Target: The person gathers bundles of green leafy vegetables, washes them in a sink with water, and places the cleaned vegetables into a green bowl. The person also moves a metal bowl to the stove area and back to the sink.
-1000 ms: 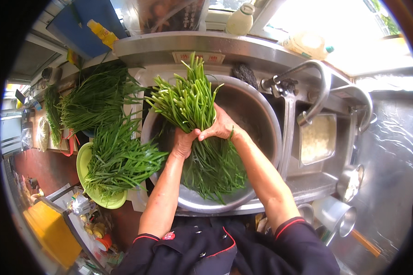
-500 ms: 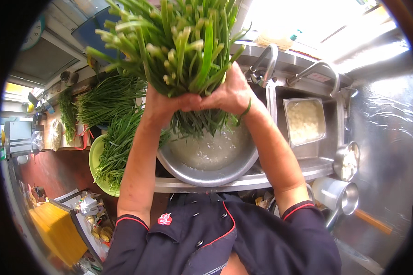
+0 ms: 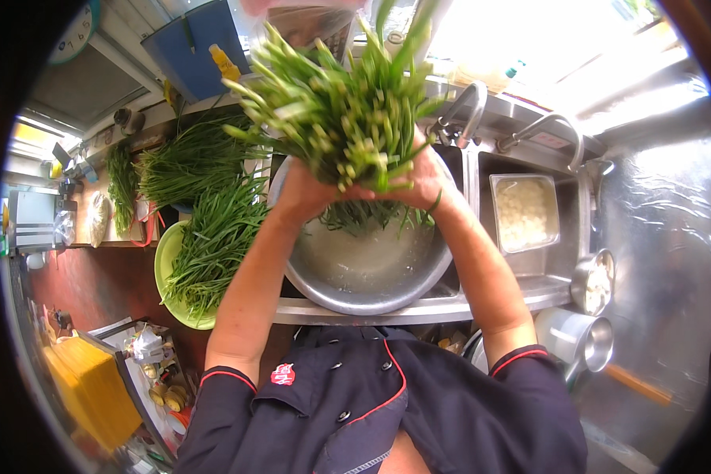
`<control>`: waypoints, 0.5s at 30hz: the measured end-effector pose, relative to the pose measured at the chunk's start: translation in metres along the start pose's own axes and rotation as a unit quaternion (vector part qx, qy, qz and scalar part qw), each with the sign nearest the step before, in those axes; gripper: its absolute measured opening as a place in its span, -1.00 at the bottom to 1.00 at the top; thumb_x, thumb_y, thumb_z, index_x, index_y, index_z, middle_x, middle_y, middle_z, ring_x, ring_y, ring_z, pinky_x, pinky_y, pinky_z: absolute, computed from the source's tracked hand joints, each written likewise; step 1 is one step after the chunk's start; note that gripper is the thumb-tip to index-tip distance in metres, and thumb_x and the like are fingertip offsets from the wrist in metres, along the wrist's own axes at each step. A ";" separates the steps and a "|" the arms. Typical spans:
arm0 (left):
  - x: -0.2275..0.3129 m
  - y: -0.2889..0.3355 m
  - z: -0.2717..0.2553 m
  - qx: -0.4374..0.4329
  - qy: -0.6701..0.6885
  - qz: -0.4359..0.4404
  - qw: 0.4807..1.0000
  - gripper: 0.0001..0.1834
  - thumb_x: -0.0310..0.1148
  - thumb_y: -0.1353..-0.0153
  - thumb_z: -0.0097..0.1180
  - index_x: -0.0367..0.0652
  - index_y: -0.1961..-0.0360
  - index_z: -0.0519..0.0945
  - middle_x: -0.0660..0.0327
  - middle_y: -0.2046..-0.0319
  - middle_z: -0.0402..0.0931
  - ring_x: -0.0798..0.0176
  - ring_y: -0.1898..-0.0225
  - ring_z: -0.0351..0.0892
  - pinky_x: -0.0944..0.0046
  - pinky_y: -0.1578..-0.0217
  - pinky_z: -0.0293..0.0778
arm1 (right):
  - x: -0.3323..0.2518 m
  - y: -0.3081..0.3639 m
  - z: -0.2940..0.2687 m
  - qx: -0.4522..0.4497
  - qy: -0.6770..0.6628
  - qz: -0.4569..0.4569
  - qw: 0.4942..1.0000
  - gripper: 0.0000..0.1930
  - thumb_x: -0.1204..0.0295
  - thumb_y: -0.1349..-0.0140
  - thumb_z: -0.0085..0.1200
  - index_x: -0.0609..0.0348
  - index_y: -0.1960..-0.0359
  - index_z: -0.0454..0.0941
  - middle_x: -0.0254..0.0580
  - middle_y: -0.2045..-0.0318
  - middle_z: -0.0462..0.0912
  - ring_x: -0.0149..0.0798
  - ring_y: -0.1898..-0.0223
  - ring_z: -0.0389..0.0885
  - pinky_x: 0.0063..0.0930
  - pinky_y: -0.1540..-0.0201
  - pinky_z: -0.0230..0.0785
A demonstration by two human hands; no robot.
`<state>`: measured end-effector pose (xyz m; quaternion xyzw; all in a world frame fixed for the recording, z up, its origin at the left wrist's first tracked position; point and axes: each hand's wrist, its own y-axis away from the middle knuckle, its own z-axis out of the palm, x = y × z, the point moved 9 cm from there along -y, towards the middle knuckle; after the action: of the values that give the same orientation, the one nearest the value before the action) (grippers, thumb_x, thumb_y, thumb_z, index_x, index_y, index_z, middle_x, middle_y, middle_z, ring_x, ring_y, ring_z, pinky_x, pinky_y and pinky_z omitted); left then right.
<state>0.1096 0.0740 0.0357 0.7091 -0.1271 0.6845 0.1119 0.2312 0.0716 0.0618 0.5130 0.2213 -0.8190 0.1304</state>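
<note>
A thick bunch of garlic chives (image 3: pixel 344 118) stands over a large metal basin (image 3: pixel 363 305), cut stem ends up and leaves hanging down. My left hand (image 3: pixel 306 192) is wrapped round its left side and my right hand (image 3: pixel 425 180) round its right side. Both hands are closed on the bunch, though many of the fingers are hidden behind the stems. The leaf tips reach down into the basin, over cloudy water (image 3: pixel 363 265). Whether they touch the water I cannot tell. The stem ends are smeared by motion.
Left of the basin, more chives lie in a light green bowl (image 3: pixel 166 265), with a further heap (image 3: pixel 189 170) behind it. On the right, a clear tub of pale pieces (image 3: pixel 524 212) sits in the second sink beneath two curved faucets (image 3: pixel 475 107). Metal pots (image 3: pixel 598 344) stand at the lower right.
The bunch of chives has come down toward the basin with both hands still round it. The view has shifted slightly, and more of the window side shows behind the bunch.
</note>
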 end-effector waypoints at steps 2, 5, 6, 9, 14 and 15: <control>-0.061 0.008 0.012 -0.016 0.087 -0.063 0.994 0.00 -0.37 0.37 0.63 -0.22 -0.18 0.35 0.17 -0.09 0.45 0.23 -0.06 0.47 0.20 -0.09 0.46 | 0.066 0.024 -0.025 0.034 -0.142 0.089 0.985 -0.35 -0.14 -0.23 0.01 -0.03 -0.23 0.35 -0.12 -0.22 0.40 0.02 -0.21 0.37 0.24 -0.22 0.21; -0.149 0.020 0.030 -0.009 0.090 -0.029 0.996 0.08 -0.30 0.36 0.64 -0.18 -0.25 0.28 0.16 -0.17 0.38 0.19 -0.14 0.41 0.17 -0.16 0.40 | 0.142 0.060 -0.053 0.087 -0.152 0.162 0.971 -0.38 -0.16 -0.29 -0.08 -0.06 -0.24 0.36 -0.13 -0.22 0.40 0.04 -0.22 0.37 0.32 -0.19 0.21; -0.166 0.022 0.032 0.015 0.099 -0.017 0.995 0.08 -0.30 0.36 0.64 -0.19 -0.25 0.28 0.16 -0.16 0.39 0.20 -0.14 0.41 0.16 -0.18 0.38 | 0.147 0.068 -0.055 0.065 -0.092 0.120 0.986 -0.38 -0.16 -0.29 -0.10 -0.07 -0.25 0.35 -0.13 -0.24 0.38 0.03 -0.23 0.37 0.32 -0.19 0.22; -0.202 0.031 0.034 0.080 0.124 -0.048 0.988 0.06 -0.30 0.36 0.64 -0.23 -0.23 0.30 0.14 -0.13 0.43 0.23 -0.12 0.43 0.17 -0.18 0.37 | 0.164 0.077 -0.074 0.118 0.244 0.123 0.955 -0.03 0.35 0.33 0.54 0.20 -0.22 0.29 -0.17 -0.14 0.45 -0.21 -0.15 0.43 -0.28 -0.22 0.30; -0.174 0.036 0.026 0.073 0.158 -0.071 0.982 -0.06 -0.29 0.32 0.61 -0.24 -0.16 0.39 0.17 -0.05 0.51 0.26 -0.05 0.49 0.20 -0.10 0.43 | 0.189 0.086 -0.087 0.104 0.181 0.192 0.959 -0.06 0.40 0.18 0.52 0.11 -0.27 0.18 -0.22 -0.13 0.46 -0.26 -0.14 0.45 -0.28 -0.19 0.37; -0.154 0.034 0.026 0.067 0.159 -0.065 0.983 -0.08 -0.29 0.31 0.60 -0.24 -0.15 0.40 0.17 -0.05 0.51 0.26 -0.05 0.49 0.21 -0.10 0.44 | 0.167 0.080 -0.081 0.097 0.210 0.176 0.957 -0.12 0.38 0.18 0.51 0.11 -0.22 0.23 -0.23 -0.09 0.49 -0.27 -0.11 0.47 -0.29 -0.16 0.38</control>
<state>0.1182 0.0372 -0.1200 0.6037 -0.0147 0.7868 0.1275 0.2562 0.0440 -0.1371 0.7143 0.0695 -0.6746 0.1729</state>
